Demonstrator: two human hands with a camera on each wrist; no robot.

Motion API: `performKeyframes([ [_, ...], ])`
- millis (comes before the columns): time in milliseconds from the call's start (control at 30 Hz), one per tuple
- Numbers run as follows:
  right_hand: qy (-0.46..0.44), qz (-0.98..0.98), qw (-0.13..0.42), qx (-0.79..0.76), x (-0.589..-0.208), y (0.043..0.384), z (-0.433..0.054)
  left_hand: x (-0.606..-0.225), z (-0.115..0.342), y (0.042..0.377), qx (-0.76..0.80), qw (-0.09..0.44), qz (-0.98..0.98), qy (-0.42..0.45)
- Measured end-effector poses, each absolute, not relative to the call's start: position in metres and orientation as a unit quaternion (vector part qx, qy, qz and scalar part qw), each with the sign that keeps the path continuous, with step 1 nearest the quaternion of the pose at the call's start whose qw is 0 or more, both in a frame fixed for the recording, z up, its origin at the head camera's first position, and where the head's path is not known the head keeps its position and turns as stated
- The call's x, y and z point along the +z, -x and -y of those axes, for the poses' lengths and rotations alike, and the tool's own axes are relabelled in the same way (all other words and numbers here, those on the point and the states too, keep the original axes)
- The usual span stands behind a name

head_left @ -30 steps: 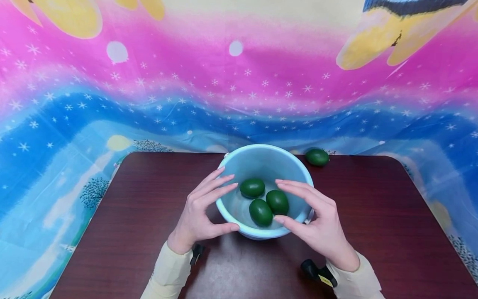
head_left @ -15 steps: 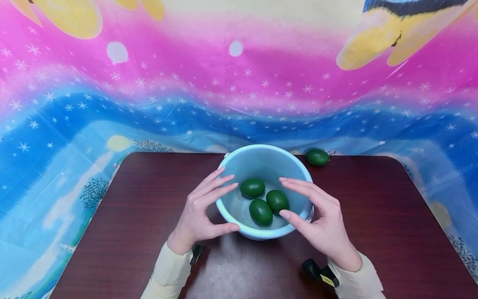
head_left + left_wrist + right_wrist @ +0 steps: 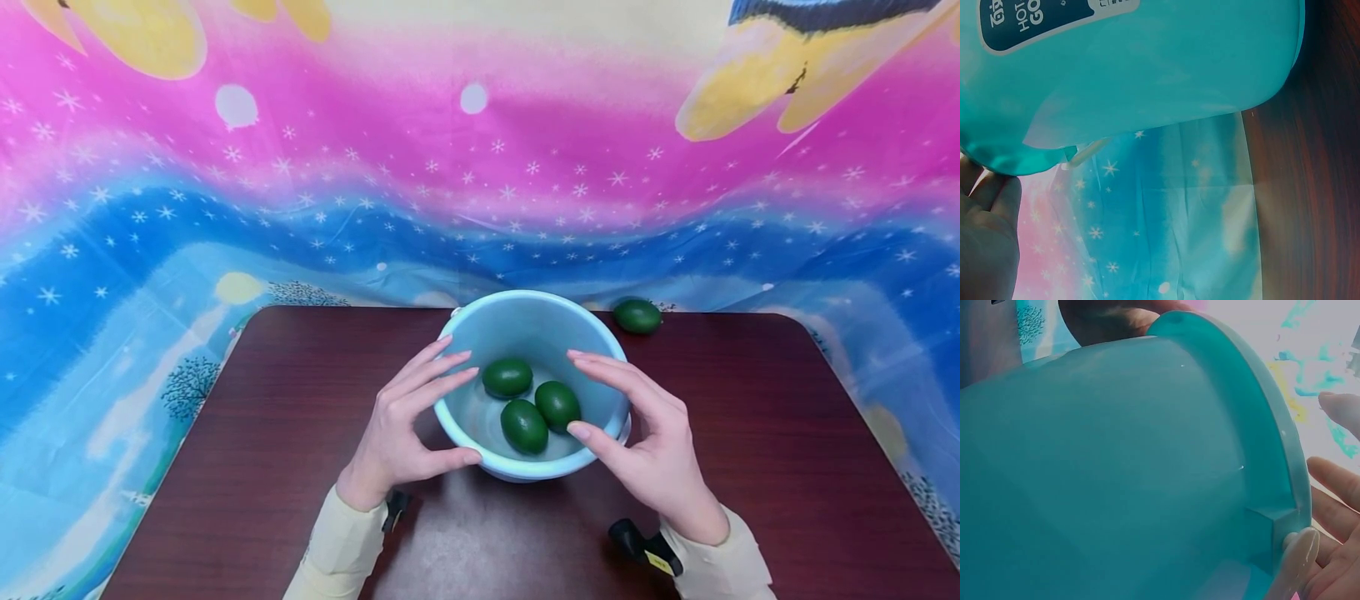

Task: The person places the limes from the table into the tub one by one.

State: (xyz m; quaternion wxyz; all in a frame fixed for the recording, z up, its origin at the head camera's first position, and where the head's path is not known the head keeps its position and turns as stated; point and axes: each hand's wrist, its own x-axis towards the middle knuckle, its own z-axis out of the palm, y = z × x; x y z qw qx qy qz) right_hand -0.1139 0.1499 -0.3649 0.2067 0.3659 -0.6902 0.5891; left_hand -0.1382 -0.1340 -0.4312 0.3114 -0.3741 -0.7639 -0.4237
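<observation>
A light blue bucket stands upright on the table, with three dark green oval fruits, like avocados, on its bottom. At the bucket's left, my left hand has its fingers spread at the rim and its thumb tip by the front edge. Opposite it, my right hand reaches over the right side of the rim, fingers and thumb apart with nothing between them. Its thumb tip overlaps the edge of the nearest fruit in the head view. The right wrist view shows the right hand beside the rim and the handle's end.
One more green fruit lies near the table's far edge, right of the bucket. The dark wooden table meets a colourful printed cloth behind. A printed label marks the bucket's side in the left wrist view.
My right hand has drawn back slightly to the right and its thumb has moved off the nearest fruit. The left hand, bucket and fruits have stayed in place.
</observation>
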Motion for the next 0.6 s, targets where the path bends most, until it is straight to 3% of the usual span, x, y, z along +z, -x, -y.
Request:
performKeyframes([
  [600, -0.351, 0.705, 0.231, 0.571, -0.364, 0.118, -0.161, -0.431, 0.135, 0.138, -0.423, 0.306, 0.767, 0.373],
])
